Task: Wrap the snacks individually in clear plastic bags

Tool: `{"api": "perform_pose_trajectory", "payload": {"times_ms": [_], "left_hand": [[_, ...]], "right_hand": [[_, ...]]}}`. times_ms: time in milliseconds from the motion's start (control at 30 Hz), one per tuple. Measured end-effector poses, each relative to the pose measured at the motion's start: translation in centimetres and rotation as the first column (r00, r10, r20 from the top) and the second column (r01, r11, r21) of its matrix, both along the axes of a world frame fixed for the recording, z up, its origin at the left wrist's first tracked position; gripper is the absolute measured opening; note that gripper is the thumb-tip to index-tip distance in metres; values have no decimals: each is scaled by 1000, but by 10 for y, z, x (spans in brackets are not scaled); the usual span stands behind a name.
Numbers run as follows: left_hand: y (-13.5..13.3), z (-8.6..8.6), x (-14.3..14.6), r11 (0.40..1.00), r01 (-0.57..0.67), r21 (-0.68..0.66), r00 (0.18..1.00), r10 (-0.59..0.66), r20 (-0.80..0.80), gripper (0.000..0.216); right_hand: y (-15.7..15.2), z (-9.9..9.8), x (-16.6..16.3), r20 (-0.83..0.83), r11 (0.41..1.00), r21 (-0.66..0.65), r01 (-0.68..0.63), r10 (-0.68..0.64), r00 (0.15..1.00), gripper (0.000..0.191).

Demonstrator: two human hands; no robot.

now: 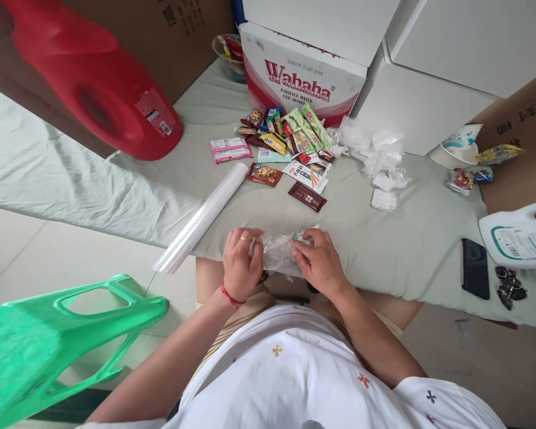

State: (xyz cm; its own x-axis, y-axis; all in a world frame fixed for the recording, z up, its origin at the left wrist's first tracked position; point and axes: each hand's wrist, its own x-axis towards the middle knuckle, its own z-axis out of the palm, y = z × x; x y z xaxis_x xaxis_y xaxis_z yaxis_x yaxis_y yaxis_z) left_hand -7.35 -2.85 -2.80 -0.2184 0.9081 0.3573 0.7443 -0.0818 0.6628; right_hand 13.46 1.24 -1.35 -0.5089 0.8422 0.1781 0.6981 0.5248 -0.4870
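Note:
Near the table's front edge, a crinkled sheet of clear plastic film (277, 250) stretches between my hands. My left hand (243, 262), with a ring and a red bracelet, is closed, its fingers pinching the film's left side. My right hand (319, 261) grips the film's right end around a small greenish packet (302, 238), partly hidden by the fingers. To the left of my hands lies a long roll of clear film (205, 214). Just beyond them are a dark brown snack packet (307, 196), a brown cookie packet (264, 174) and a heap of small snack packets (295, 134).
Several film-wrapped bundles (384, 158) sit right of the heap. A Wahaha carton (304, 77) stands behind. A red jug (102, 83) and green stool (22, 345) are at left. A phone (475, 268), keys (510, 287) and white bottle (520, 235) lie at right.

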Motion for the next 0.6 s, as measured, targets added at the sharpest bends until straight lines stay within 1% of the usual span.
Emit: {"api": "perform_pose_trajectory", "payload": {"times_ms": [33,67,133,167,233,300,367,433,467,533,600], "left_hand": [[5,0,0,994,-73,-85,997,71,-27,30],[10,0,1,980,-103,-173,993,92,-68,33],[17,2,6,945,-89,-315,988,43,-148,36],[18,3,8,930,-69,-361,984,4,-177,33],[14,6,11,909,-23,-415,977,-67,-201,22],[4,10,10,901,48,-431,980,-127,-156,12],[-7,17,5,894,131,-429,987,-157,-25,8],[-13,28,0,864,211,-456,971,-131,202,11],[-14,33,0,840,257,-478,938,-97,334,14],[-7,45,5,799,355,-485,819,-17,573,24],[7,53,18,802,425,-420,668,35,743,31]], "right_hand": [[-2,0,-1,6,1000,12,-7,7,1000,29],[-3,0,-1,6,1000,21,-17,17,1000,30],[-5,0,1,-25,998,32,-53,54,998,38],[-6,0,4,-60,997,34,-71,73,996,46],[-8,-1,9,-145,995,22,-92,94,985,60],[-10,-3,15,-208,995,-10,-100,96,973,66],[-12,-5,18,-242,994,-46,-95,81,967,63],[-13,-7,20,-271,994,-74,-84,61,961,60],[-13,-8,20,-287,993,-88,-77,49,957,59],[-12,-9,20,-317,990,-126,-68,25,948,59],[-11,-10,21,-349,982,-178,-65,-1,937,60]]}}
